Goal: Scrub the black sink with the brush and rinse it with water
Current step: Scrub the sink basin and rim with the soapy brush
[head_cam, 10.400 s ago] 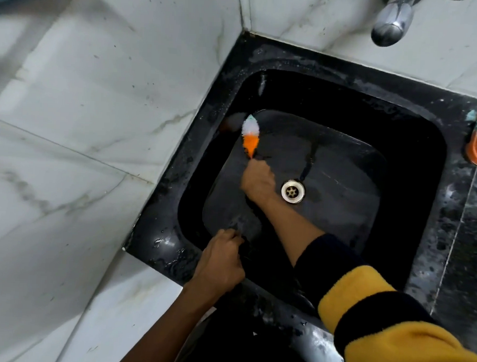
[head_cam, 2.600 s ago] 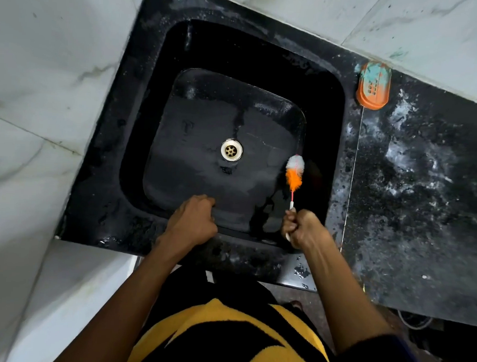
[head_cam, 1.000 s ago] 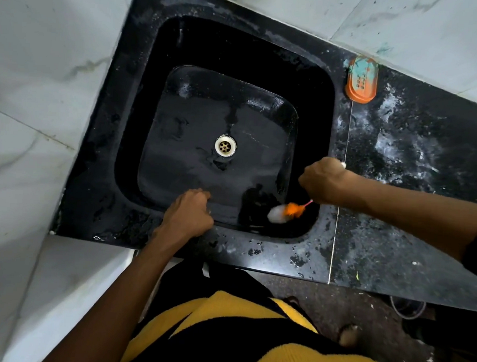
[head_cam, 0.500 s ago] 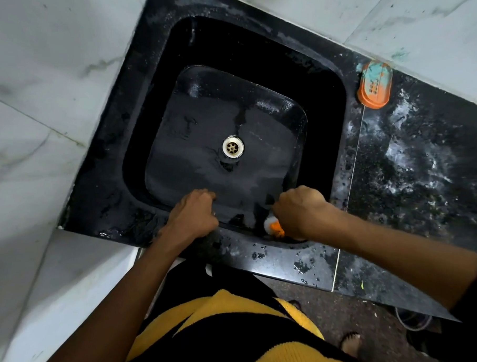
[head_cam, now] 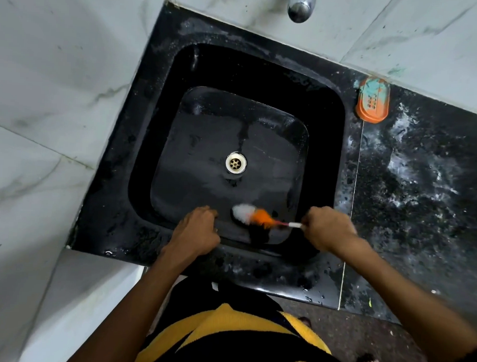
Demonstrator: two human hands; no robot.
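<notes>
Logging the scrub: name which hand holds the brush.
The right hand has its grip on the orange-and-white bristle brush; the left hand only braces on the black sink's rim.

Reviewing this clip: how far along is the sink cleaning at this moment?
Scrubbing is under way. The right hand holds the brush, its blurred head at the near wall of the sink; the left hand grips the front rim. The basin floor looks wet and streaked, so some scrubbing seems done. Rinsing is left: no water is visible coming from the tap.
</notes>
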